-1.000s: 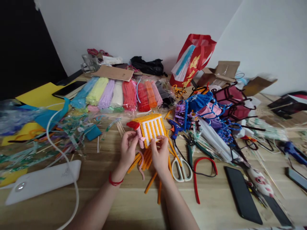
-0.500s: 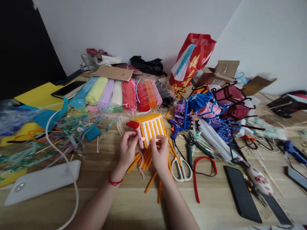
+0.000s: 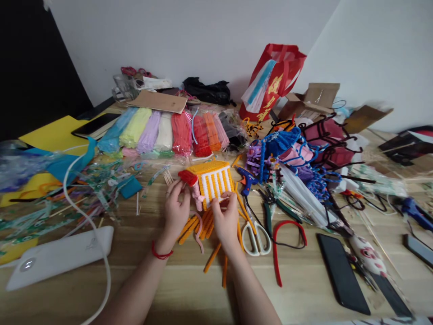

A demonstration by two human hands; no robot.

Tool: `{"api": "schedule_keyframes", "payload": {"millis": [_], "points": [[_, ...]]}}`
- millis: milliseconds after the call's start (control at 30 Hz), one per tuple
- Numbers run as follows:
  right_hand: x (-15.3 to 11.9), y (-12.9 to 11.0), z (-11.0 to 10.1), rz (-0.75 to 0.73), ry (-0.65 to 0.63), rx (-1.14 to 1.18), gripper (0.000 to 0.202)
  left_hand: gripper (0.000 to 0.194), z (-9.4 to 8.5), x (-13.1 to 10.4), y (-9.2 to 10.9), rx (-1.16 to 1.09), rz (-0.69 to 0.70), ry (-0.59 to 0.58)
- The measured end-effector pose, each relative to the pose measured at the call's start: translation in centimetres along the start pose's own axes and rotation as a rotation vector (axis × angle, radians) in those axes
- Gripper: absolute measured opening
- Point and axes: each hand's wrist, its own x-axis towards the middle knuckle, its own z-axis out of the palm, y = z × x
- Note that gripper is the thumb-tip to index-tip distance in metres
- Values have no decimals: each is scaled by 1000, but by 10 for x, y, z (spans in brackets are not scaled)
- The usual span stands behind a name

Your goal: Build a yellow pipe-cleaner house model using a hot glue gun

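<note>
A small striped craft piece (image 3: 215, 184), orange and white with an orange top, is held up above the table. On its left side are a red tuft (image 3: 188, 177) and a pink twisted part (image 3: 197, 197). My right hand (image 3: 226, 219) pinches the lower right edge of the piece. My left hand (image 3: 176, 211) has its fingers curled at the red tuft, with the fingertips partly hidden behind it. Under the hands lie orange fuzzy stems (image 3: 204, 225) and a curved pink stem (image 3: 199, 237).
White-handled scissors (image 3: 256, 241), a blue glue gun (image 3: 248, 179), green-handled pliers (image 3: 268, 216) and a red stem loop lie right. A white power bank (image 3: 61, 257) with a cable is left. Bundled coloured stems (image 3: 162, 133) and a red bag (image 3: 274, 85) stand behind.
My left hand has shifted slightly up and left, from the pink part to the red tuft. My right hand has kept its hold on the striped piece, which has barely moved.
</note>
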Motion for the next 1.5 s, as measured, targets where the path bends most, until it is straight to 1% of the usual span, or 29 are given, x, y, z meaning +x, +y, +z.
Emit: {"api": "schedule_keyframes", "payload": {"millis": [100,167,200,267,367,467,533,633,700,767,800,833,900,967,1033,1067,1133,1233,1367,1500], "points": [[0,1,0,18,-10,5,18,35,3,-1,-9,1,-34,-50],[-1,0,0,34,-18,10,18,38,5,-1,-13,-105,-90,-78],[-1,-1,0,41,-19,11,18,38,6,-1,-14,-186,-138,-79],[-1,-2,-1,46,-20,14,17,34,5,1,-12,-390,-273,-54],[-1,-4,-1,41,-11,12,16,23,0,7,-3,-712,-536,-24],[0,-4,-1,16,1,4,15,21,-4,13,7,-979,-792,-67],[1,-3,-2,-9,7,-7,14,22,-4,15,12,-1103,-896,-93],[1,-3,-2,-31,16,-24,15,28,-5,16,15,-1166,-964,-139],[1,-3,-3,-32,19,-30,15,37,-6,15,18,-1170,-984,-220],[0,-5,-3,-31,24,-36,15,46,-8,14,21,-1179,-1001,-329],[0,-6,-3,-28,25,-34,15,47,-9,14,23,-1189,-1010,-368],[-1,-6,-3,-24,24,-30,16,45,-10,13,25,-1200,-1016,-378],[-1,-7,-3,-15,18,-18,16,32,-12,14,28,-1228,-1016,-325],[-2,-7,-2,-11,16,-13,16,17,-12,15,29,-1263,-1011,-228],[-2,-5,-2,-16,26,-15,16,10,-13,17,27,-1294,-1007,-171],[-2,-4,-2,-20,33,-18,15,11,-13,18,26,-1301,-1000,-161],[-3,-3,-1,-28,44,-31,14,22,-13,19,23,-1289,-962,-143],[-3,-1,-2,-41,41,-46,14,35,-12,20,19,-1193,-856,-142],[-3,-2,-2,-91,16,-39,11,38,-10,18,15,-998,-704,-187],[-1,0,0,-109,-37,21,11,33,-7,13,12,-902,-601,-131]]}}
